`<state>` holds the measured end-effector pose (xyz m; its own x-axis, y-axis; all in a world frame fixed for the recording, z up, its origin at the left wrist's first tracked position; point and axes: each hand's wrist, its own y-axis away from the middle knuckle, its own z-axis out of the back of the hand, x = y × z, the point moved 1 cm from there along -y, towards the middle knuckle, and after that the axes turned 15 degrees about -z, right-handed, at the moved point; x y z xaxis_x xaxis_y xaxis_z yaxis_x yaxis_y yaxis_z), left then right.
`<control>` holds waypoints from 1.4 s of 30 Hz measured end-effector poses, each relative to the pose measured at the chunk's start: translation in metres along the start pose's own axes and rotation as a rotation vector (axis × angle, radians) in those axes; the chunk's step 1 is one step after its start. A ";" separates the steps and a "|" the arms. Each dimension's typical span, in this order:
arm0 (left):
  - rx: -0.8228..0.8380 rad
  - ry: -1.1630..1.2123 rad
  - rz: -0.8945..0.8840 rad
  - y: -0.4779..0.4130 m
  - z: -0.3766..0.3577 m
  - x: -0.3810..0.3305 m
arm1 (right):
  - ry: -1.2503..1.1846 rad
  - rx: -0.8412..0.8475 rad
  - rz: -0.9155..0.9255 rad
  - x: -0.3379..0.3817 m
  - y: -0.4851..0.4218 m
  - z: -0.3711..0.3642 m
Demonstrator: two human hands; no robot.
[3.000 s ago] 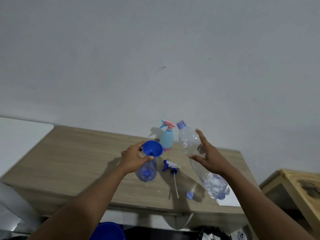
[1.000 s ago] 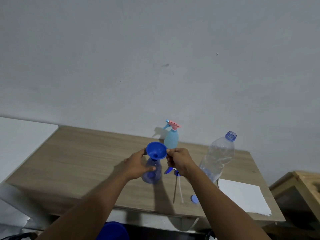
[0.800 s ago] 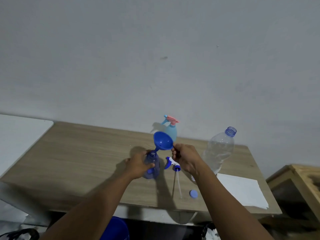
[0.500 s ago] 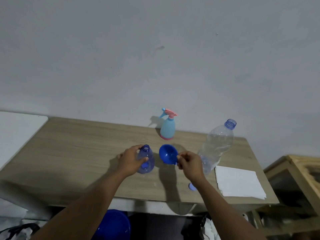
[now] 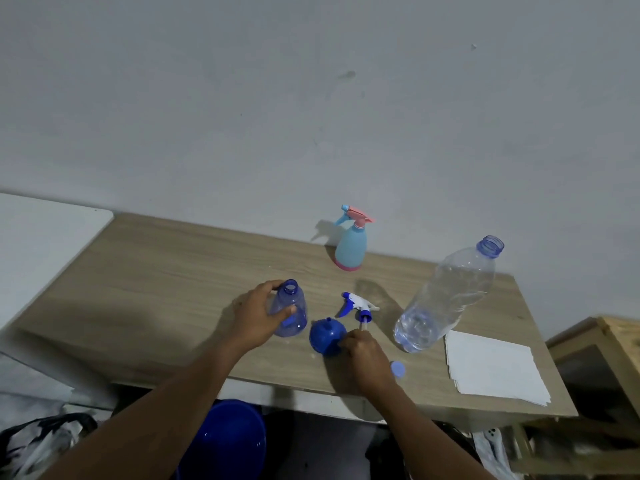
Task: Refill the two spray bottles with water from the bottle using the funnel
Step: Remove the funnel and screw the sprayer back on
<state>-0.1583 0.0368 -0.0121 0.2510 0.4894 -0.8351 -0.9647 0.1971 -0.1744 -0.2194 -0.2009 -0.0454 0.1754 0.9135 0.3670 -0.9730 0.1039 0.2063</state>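
Observation:
My left hand (image 5: 258,315) grips the clear blue spray bottle (image 5: 290,310), which stands uncapped on the wooden table (image 5: 156,278). Just right of it the blue funnel (image 5: 327,337) rests mouth down on the table, and my right hand (image 5: 363,355) holds its rim. The blue-and-white spray head (image 5: 356,304) lies behind the funnel. A light blue spray bottle with a pink trigger (image 5: 351,242) stands at the back by the wall. The big clear water bottle (image 5: 448,296), uncapped, stands at the right with a little water at its bottom.
A small blue cap (image 5: 397,368) lies near the front edge, right of my right hand. White paper sheets (image 5: 495,367) lie at the table's right end. A blue bucket (image 5: 225,441) sits below the table, a white surface (image 5: 41,237) at the left, a wooden stand (image 5: 609,341) at the right.
My right hand lifted the funnel out of the clear blue spray bottle and lowered it, mouth down, onto the table to the bottle's right. Before that it stood the water bottle down.

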 end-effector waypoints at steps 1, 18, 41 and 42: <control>0.006 0.030 -0.004 0.002 -0.001 0.002 | -0.106 -0.009 -0.072 -0.002 -0.004 0.004; 0.000 0.224 -0.096 0.007 -0.022 0.025 | -0.476 0.127 -0.521 -0.002 -0.081 0.030; -0.086 0.313 -0.434 0.009 -0.005 -0.101 | -0.969 -0.500 0.158 0.082 -0.029 0.264; -0.084 0.321 -0.441 0.011 -0.004 -0.106 | -0.959 -0.523 0.180 0.087 -0.025 0.270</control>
<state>-0.1963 -0.0165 0.0723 0.6086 0.0900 -0.7883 -0.7800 0.2502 -0.5736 -0.1389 -0.2307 0.2264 -0.1509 0.2719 0.9504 -0.8999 0.3601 -0.2459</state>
